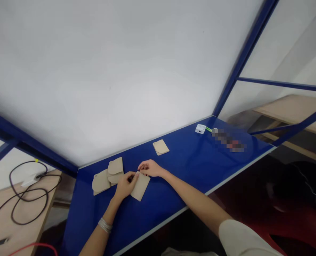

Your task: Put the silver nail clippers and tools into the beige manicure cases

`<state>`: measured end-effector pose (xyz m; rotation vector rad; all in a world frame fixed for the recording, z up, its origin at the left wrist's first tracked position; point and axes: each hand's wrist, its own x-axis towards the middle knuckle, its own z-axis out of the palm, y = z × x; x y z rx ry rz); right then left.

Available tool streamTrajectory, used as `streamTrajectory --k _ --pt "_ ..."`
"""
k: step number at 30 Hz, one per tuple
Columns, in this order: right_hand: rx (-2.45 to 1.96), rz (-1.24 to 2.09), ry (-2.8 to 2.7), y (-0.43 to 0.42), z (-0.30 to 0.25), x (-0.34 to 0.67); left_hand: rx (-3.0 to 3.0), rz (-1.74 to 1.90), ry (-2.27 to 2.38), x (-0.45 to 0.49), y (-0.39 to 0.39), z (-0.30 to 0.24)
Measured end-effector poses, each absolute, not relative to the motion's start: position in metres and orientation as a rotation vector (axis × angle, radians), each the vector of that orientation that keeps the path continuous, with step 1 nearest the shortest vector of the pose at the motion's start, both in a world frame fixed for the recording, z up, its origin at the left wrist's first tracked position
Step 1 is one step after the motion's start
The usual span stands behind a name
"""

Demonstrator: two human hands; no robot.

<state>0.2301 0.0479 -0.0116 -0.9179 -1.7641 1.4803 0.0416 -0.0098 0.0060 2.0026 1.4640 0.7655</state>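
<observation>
A tan paper envelope (141,187) is tilted over the blue table, its upper edge between my two hands. My left hand (126,185) grips its upper left corner, thumb on the near face. At the top edge my right hand (150,168) has its fingers bent close together against the envelope; what the fingertips pinch is too small to make out. Just left of my left hand lies a group of similar tan envelopes (100,182), partly overlapping, with rounded flaps. Another single envelope (161,147) rests farther back, beyond my right hand.
The blue table (197,163) backs onto a white wall. On its right are a small white box (200,128), a green strip and a pixelated item. Blue frame posts (243,57) rise at the sides. A black cable (27,192) coils on a wooden surface at left.
</observation>
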Motion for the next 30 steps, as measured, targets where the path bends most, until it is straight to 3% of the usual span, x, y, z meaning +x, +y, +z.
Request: streamTrajectory --k 30 --pt "-0.914 1.487 -1.753 0.0448 -0.0059 0.2306 1.997 0.789 1.494 0.0436 -0.0113 0.0055"
